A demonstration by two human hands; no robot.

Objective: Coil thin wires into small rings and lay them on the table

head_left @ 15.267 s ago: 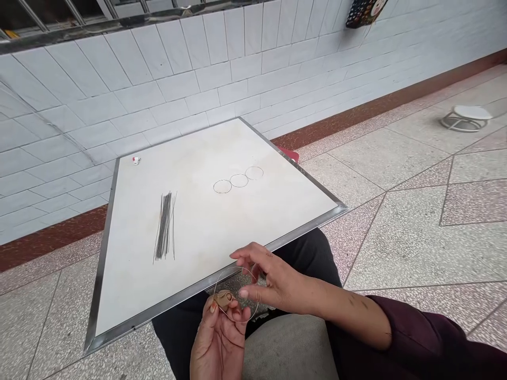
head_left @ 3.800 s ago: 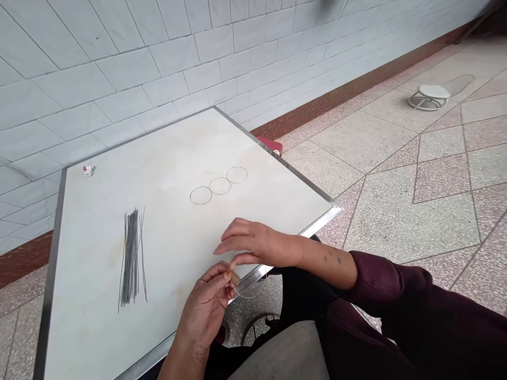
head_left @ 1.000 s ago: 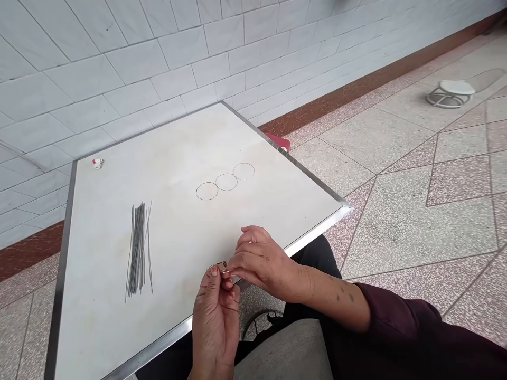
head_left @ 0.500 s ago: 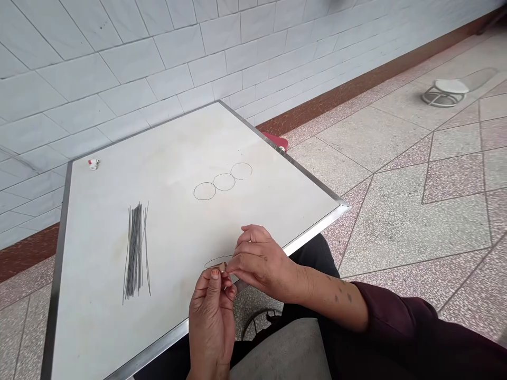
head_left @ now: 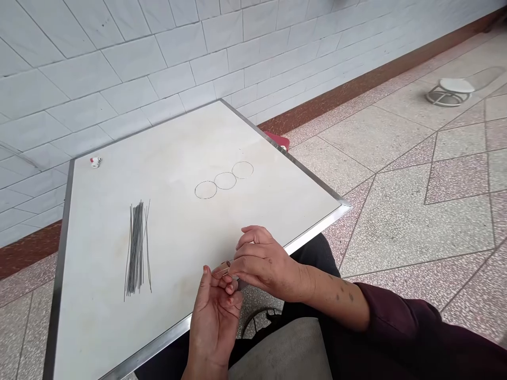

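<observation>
My right hand (head_left: 267,264) is pinched closed over the table's front edge, with a thin wire (head_left: 222,270) at its fingertips. Just left of it my left hand (head_left: 216,316) is palm up, thumb raised apart from the curled fingers, which lie under the wire. A small brown piece shows at the left fingers; its shape is partly hidden. Three thin wire rings (head_left: 205,190) lie in a slanting row on the white table (head_left: 166,142). A bundle of straight grey wires (head_left: 135,250) lies at the table's left side.
A small white and red object (head_left: 95,162) sits near the back left corner. The table has a metal rim and stands by a tiled wall (head_left: 138,63). A red item (head_left: 278,140) shows beyond the right edge. A round stool (head_left: 450,91) stands on the floor.
My left thumb has lifted away from the fingers and the left palm has opened. The wire's curve seen above the left fingers is gone from there. My right hand has barely moved.
</observation>
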